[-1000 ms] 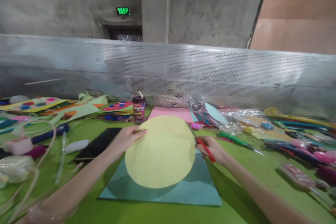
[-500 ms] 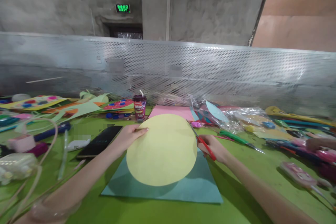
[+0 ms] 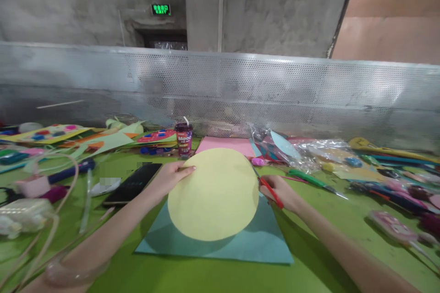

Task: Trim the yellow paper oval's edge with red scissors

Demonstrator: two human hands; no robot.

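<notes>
My left hand (image 3: 169, 177) pinches the left edge of a pale yellow paper disc (image 3: 213, 193) and holds it raised over a teal sheet (image 3: 254, 242) on the green table (image 3: 309, 219). My right hand (image 3: 280, 191) is closed on red-handled scissors (image 3: 268, 186), whose blades meet the disc's right edge. A pink sheet (image 3: 227, 145) lies just behind the disc.
A black phone (image 3: 132, 183) lies left of my left hand, and a dark cup with a straw (image 3: 184, 139) stands behind it. Coloured paper pieces (image 3: 103, 139), pens, green scissors (image 3: 311, 180) and plastic bags (image 3: 302, 153) crowd both sides. A perforated metal panel (image 3: 275, 96) closes the table's far edge.
The disc and both hands have barely shifted; the view has drifted slightly. A hand that showed at the far right half a second ago is gone.
</notes>
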